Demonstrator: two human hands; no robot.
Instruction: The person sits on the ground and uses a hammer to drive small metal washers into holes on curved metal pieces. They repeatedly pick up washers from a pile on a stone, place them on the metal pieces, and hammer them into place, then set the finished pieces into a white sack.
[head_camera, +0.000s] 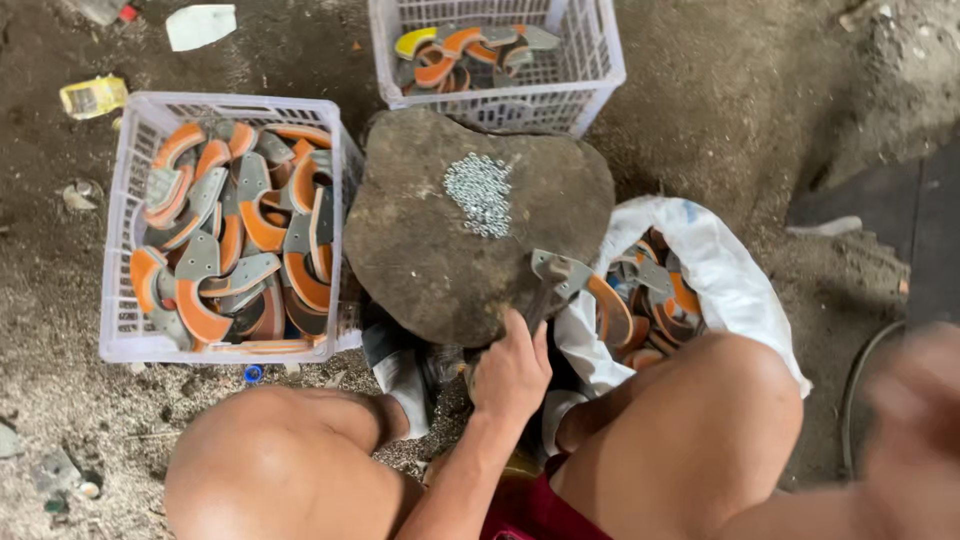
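My left hand (512, 368) is closed around the handle of a hammer (556, 280), whose grey head rests at the near edge of the flat stone (420, 240) just beside a small heap of silver rivets (479, 192), though most of the handle is hidden under my fingers. My right hand (915, 420) is only a blur at the frame's right edge, well apart from the left, and I cannot tell whether it is open or holding anything. The white sack (725, 280) of orange-and-grey curved pieces is partly covered by my knee, and the far crate (500, 60) is cut off at the top, unlike the left crate (125, 250).
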